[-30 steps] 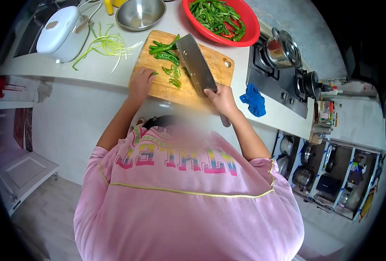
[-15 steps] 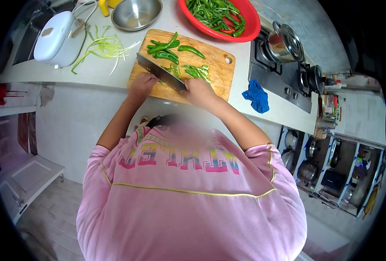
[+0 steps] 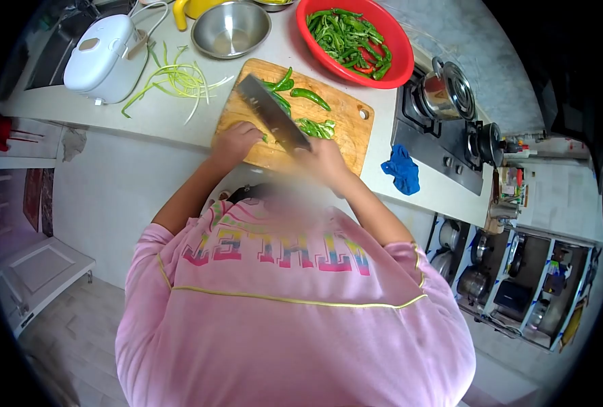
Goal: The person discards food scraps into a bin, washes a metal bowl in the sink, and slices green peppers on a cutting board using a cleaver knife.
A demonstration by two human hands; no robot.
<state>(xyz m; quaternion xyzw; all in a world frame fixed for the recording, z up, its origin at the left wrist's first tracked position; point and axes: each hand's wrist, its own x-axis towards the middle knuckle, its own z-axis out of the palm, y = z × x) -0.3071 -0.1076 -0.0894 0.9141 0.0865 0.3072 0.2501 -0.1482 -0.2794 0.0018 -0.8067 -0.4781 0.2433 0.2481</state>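
A wooden cutting board [image 3: 345, 139] lies on the counter. My right hand [image 3: 323, 161] grips the handle of a cleaver [image 3: 274, 114], whose broad blade slants up and left over the board. On the board's lower left rests my left hand [image 3: 237, 142], its fingers bent together beside a small green piece; what they hold is too small to make out. Whole green peppers [image 3: 310, 98] lie towards the board's far side, some partly behind the blade. Sliced pepper [image 3: 316, 128] sits just right of the cleaver.
Beyond the board stand a red basin [image 3: 408, 64] of cut peppers and a steel bowl [image 3: 231, 30]. Pale green stalks [image 3: 182, 78] and a white appliance [image 3: 104, 61] are at left. A blue cloth [image 3: 402, 169] lies near the stove [image 3: 437, 139], which holds a pot [image 3: 444, 95].
The cleaver has risen off the pepper pieces and turned steeper. My left hand has moved slightly right and lower. The whole view has shifted a little.
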